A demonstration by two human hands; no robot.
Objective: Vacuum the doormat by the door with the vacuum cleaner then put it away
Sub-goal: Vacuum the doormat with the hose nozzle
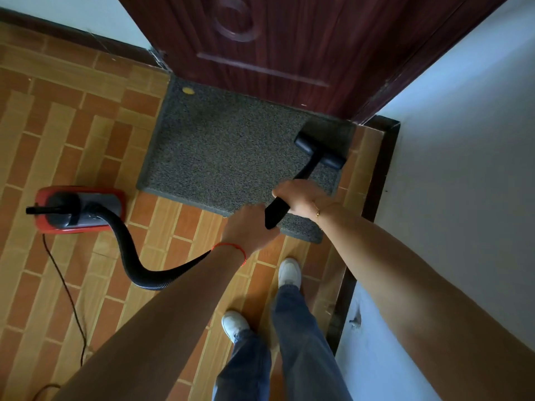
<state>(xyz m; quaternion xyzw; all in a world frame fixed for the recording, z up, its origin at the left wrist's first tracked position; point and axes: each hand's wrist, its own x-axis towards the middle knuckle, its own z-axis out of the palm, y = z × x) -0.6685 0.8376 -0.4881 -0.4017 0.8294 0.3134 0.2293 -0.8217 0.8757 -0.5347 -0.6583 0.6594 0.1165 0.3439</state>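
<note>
A grey speckled doormat lies on the tiled floor in front of a dark red door. The black vacuum nozzle rests on the mat's far right corner, near the door. Its black wand slants back toward me. My right hand grips the wand higher up, and my left hand grips its lower end where the ribbed black hose joins. The hose curves left to the red and grey vacuum body, which sits on the floor left of the mat.
A small yellow scrap lies on the mat's far left corner. A thin power cord trails from the vacuum body toward the lower left. A pale wall with dark skirting closes the right side. My white shoes stand just behind the mat.
</note>
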